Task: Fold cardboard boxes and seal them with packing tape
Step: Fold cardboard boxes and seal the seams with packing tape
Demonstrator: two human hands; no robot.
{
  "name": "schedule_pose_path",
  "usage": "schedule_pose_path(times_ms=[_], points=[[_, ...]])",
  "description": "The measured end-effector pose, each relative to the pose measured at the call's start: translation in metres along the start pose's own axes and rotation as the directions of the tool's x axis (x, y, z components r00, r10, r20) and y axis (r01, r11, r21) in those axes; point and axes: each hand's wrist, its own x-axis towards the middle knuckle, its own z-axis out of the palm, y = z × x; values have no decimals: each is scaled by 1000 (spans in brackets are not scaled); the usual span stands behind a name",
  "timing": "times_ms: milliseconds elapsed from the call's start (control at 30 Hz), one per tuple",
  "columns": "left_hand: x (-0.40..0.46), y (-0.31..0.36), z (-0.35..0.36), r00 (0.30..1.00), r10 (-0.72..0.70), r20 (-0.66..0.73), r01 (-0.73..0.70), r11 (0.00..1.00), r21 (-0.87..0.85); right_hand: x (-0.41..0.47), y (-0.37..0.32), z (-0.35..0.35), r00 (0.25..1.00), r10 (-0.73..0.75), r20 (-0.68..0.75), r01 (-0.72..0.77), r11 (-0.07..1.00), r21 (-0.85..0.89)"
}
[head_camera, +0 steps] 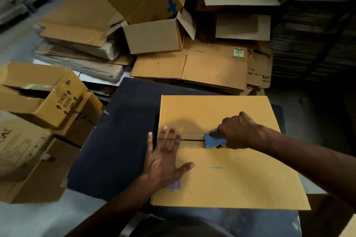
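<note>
A dim storeroom heaped with flattened cartons (192, 65) and open boxes (154, 34) fills the upper half of the frame. In the lower centre a dark table (115, 140) carries a cardboard box (221, 175), its 2 top flaps meeting at a seam. The left hand (163, 158) lies flat on the box's left edge, fingers spread. The right hand (237, 131) grips a blue tape dispenser (212, 139) on the seam, fingers curled round it.

Counted: one closed cardboard box (221, 175) at 5 o'clock, one blue tape dispenser (212, 139), two hands, one dark table (119, 140), several open boxes at 12 o'clock.
</note>
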Motion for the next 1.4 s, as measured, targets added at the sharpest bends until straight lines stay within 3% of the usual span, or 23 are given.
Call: schedule_pose_path(times_ms=[167, 333, 567, 733, 1200, 1400], points=[[17, 49, 2, 996, 56, 70, -53, 997, -52, -3, 2, 1, 999, -42, 9, 42, 998, 45], [5, -22, 11, 997, 63, -36, -65, 996, -54, -2, -7, -11, 993, -109, -40, 113, 984, 137], [8, -93, -4, 981, 174, 85, -180, 981, 73, 40, -72, -46, 998, -57, 10, 56, 998, 41], [7, -93, -2, 983, 176, 47, -179, 981, 70, 18, -52, -41, 995, -57, 87, 53, 998, 45], [6, -93, 5, 979, 192, -61, -190, 981, 38, -70, 36, 26, 999, 35, 16, -36, 996, 84], [8, -90, 6, 983, 180, -38, -179, 983, 36, -68, 22, 38, 997, 50, 66, -56, 994, 93]])
